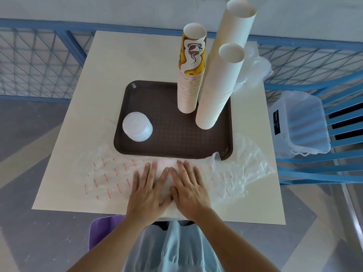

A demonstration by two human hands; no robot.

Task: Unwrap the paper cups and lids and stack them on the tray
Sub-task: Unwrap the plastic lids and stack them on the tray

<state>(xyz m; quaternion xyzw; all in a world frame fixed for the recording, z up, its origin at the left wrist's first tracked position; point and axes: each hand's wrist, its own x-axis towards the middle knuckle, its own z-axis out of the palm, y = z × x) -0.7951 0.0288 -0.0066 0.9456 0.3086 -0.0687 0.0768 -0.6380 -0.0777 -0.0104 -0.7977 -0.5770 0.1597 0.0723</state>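
Both hands lie flat, fingers extended and slightly spread, palms down on the empty plastic wrapper (pixel 110 179). The left hand (pixel 149 185) and right hand (pixel 188 185) sit side by side, touching at the thumbs. The wrapper (clear, red print) lies on the table (pixel 98 95) just in front of the brown tray (pixel 172 142).

On the tray:
- a short stack of lids (pixel 137 129), front left;
- a printed cup stack (pixel 189 89), rear;
- a white cup stack (pixel 218 95), right;
- a taller white cup stack (pixel 233 30), behind it.

A clear bin (pixel 298 122) rests on the blue chair (pixel 343 134) to the right.
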